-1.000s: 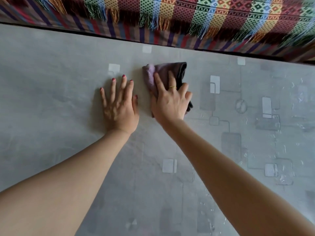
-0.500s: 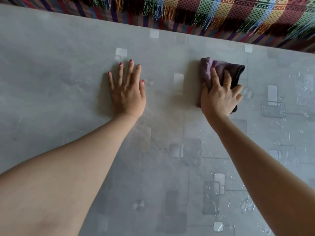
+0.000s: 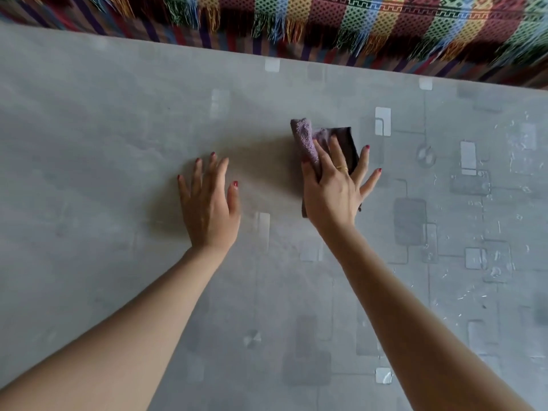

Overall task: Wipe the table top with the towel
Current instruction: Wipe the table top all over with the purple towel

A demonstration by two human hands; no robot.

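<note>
No readable text, label, brand or number shows anywhere; the bench (image 3: pixel 118 143) carries only plain printed squares.

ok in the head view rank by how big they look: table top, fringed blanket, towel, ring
1. table top, fills most of the frame
2. fringed blanket, a strip along the top, cut off by the frame
3. towel, partly hidden under the right hand
4. ring

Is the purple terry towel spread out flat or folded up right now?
Folded. The purple terry towel is a small bunched pad with a rolled edge, pressed under the right hand on the grey patterned table top.
</note>
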